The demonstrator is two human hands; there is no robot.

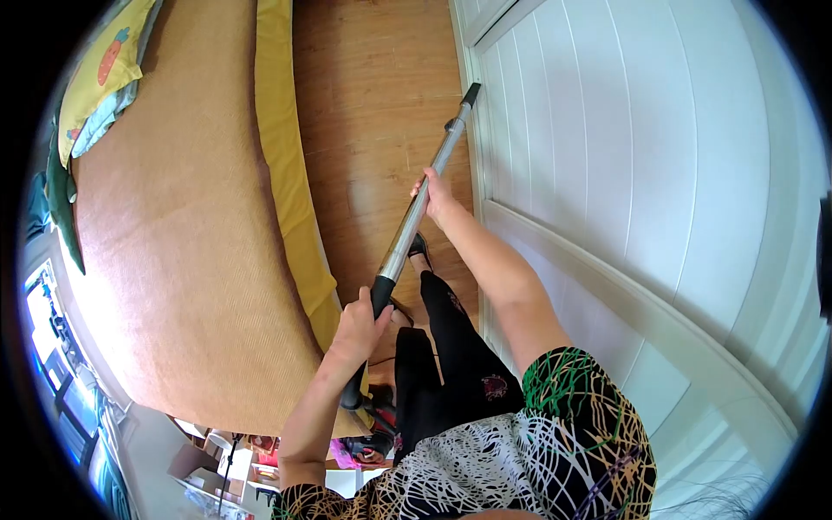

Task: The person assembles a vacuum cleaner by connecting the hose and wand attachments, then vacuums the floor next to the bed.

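Note:
A silver metal tube with black ends runs diagonally over the wooden floor. Its far black tip is beside the base of the white panelled wall. Around the black grip at the near end, my left hand is closed. Farther up, my right hand wraps round the metal part of the tube. Below my left hand the black part bends down toward dark equipment beside my legs, partly hidden by my arm.
To the left is a bed with a brown mat and yellow edge, bearing a yellow pillow. White panels rise on the right. Wooden floor runs between them. Shelves with boxes stand at the lower left.

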